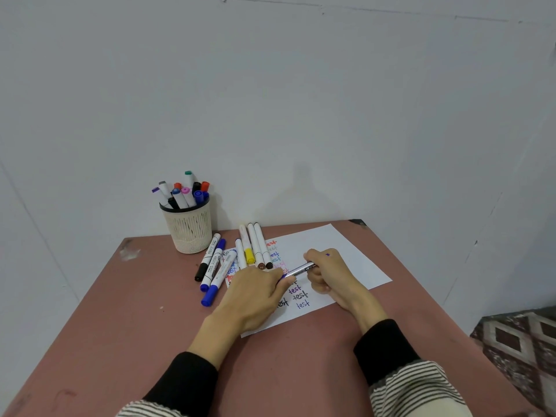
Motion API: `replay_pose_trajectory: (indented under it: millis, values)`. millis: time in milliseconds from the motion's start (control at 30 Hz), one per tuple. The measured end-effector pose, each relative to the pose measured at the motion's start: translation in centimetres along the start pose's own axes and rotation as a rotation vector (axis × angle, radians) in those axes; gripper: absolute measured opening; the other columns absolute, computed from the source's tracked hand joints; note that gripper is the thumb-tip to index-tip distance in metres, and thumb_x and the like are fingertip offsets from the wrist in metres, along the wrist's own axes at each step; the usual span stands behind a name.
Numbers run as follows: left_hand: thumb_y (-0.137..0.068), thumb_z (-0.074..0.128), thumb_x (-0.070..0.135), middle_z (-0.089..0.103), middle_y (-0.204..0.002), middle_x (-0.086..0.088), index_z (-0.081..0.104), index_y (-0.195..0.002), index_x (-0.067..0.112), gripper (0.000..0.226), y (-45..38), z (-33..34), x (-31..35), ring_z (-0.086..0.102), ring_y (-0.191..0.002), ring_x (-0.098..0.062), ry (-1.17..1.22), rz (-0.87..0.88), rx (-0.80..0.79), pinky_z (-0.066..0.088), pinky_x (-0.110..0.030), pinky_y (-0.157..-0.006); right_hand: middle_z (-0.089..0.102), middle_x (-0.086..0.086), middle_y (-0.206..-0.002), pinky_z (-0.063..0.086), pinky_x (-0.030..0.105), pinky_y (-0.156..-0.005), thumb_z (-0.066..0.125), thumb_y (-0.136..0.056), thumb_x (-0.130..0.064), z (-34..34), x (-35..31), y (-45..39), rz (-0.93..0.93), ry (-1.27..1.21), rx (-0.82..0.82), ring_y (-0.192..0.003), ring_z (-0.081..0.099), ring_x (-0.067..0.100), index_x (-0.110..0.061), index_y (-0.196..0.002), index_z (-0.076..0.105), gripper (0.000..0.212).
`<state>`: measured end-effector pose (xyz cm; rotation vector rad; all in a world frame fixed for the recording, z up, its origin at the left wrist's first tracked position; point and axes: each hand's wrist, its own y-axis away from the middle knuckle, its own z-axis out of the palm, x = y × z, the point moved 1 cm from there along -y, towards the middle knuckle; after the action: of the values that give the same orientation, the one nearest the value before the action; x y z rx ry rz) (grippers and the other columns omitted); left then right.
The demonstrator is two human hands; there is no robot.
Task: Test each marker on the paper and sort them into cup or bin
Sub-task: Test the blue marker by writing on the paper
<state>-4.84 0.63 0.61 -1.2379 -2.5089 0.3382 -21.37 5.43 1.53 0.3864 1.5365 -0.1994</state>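
Note:
A white sheet of paper [337,257] lies on the pink table, covered with the word "test" in several colours. Above it, both hands hold one silver-barrelled marker [299,270]. My right hand [328,273] grips its right end in a fist. My left hand [255,291] pinches its left end, where a purple-blue cap shows. A beige mesh cup [189,228] at the back left holds several markers. Several thin white markers [255,246] lie at the paper's left edge, and three thick ones [215,266] lie left of them.
The table [135,311] stands against a white wall. At the right, past the table's edge, is a patterned fabric [520,347]. No bin is in view.

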Motion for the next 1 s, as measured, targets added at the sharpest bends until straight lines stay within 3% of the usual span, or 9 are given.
replay_pose_trajectory:
  millis: [200,333,433,533,633,733,800,900,1000]
  values:
    - [-0.092,0.007,0.065,0.054,-0.060,-0.001,0.045,-0.065,0.020,0.065,0.2,0.2,0.0,0.049,-0.061,-0.019,-0.076,0.051,0.035,0.027,-0.030,-0.061,0.016,-0.005,-0.047,0.010,0.029,-0.049,0.049,-0.092,-0.007,-0.7,-0.5,0.3,-0.050,0.001,-0.005,-0.046,0.011,0.014,-0.021,-0.053,0.023,0.048]
    - [-0.094,0.016,0.064,0.039,-0.050,0.007,0.042,-0.064,0.022,0.058,0.1,-0.4,0.0,0.049,-0.054,-0.020,-0.115,0.092,0.188,0.017,-0.016,-0.054,0.021,-0.004,-0.047,0.015,0.024,-0.044,0.064,-0.091,-0.024,-0.3,-0.6,0.5,-0.093,-0.004,0.039,-0.043,0.016,0.013,-0.021,-0.055,0.027,0.052]
    - [-0.092,0.017,0.064,0.046,-0.059,0.006,0.042,-0.072,0.022,0.053,0.1,-0.3,-0.1,0.050,-0.063,-0.021,-0.090,0.058,0.149,0.020,-0.025,-0.060,0.027,-0.002,-0.048,0.015,0.024,-0.044,0.067,-0.088,-0.040,0.0,-0.4,0.6,-0.062,0.036,0.000,-0.044,0.018,0.012,-0.022,-0.052,0.033,0.052]
    - [-0.089,0.019,0.067,0.050,-0.065,0.006,0.042,-0.076,0.023,0.051,-0.1,0.0,-0.4,0.047,-0.066,-0.019,-0.052,0.005,0.124,0.022,-0.028,-0.068,0.033,-0.002,-0.048,0.016,0.022,-0.043,0.062,-0.091,-0.040,0.2,-0.4,0.5,-0.063,0.063,-0.041,-0.043,0.020,0.011,-0.025,-0.043,0.044,0.054]
    - [-0.091,0.027,0.065,0.047,-0.065,0.008,0.045,-0.087,0.029,0.041,-0.1,0.3,-1.0,0.045,-0.065,-0.013,-0.043,-0.059,0.097,0.031,-0.028,-0.075,0.036,0.000,-0.046,0.018,0.021,-0.042,0.052,-0.097,-0.036,0.2,-0.3,0.4,-0.091,-0.057,-0.004,-0.041,0.022,0.012,-0.018,-0.058,0.052,0.043]
    - [-0.099,0.042,0.045,0.047,-0.061,0.010,0.051,-0.107,0.029,0.020,-0.2,0.5,-2.1,0.045,-0.066,-0.012,-0.057,-0.179,0.174,0.032,-0.028,-0.082,0.043,0.003,-0.046,0.029,0.021,-0.042,0.042,-0.102,-0.041,-0.7,-0.5,0.2,-0.199,-0.212,0.177,-0.040,0.033,0.013,-0.012,-0.082,0.067,0.043]
    - [-0.099,0.047,0.027,0.053,-0.064,0.005,0.055,-0.113,0.022,0.017,-0.3,0.3,-2.5,0.047,-0.065,-0.017,-0.038,-0.262,0.246,0.038,-0.032,-0.077,0.058,0.004,-0.061,0.042,0.020,-0.049,0.042,-0.102,-0.040,-1.0,-0.3,-0.1,-0.304,-0.083,0.251,-0.052,0.050,0.013,-0.014,-0.092,0.070,0.040]
    - [-0.098,0.046,0.014,0.062,-0.076,-0.005,0.058,-0.116,0.016,0.022,-0.6,0.0,-2.7,0.056,-0.069,-0.021,0.126,-0.328,0.315,0.045,-0.037,-0.067,0.067,0.002,-0.095,0.046,0.012,-0.070,0.050,-0.101,-0.026,-0.2,0.9,-0.8,-0.400,0.347,0.195,-0.084,0.059,0.019,-0.020,-0.103,0.066,0.017]
    - [-0.098,0.049,0.014,0.064,-0.098,-0.003,0.061,-0.118,0.017,0.024,-1.1,0.5,-2.7,0.056,-0.089,-0.023,0.111,-0.269,0.304,0.043,-0.035,-0.076,0.063,-0.004,-0.102,0.046,0.024,-0.078,0.043,-0.103,-0.020,0.9,2.0,-1.9,-0.427,0.678,0.155,-0.089,0.057,0.012,-0.023,-0.118,0.056,0.019]
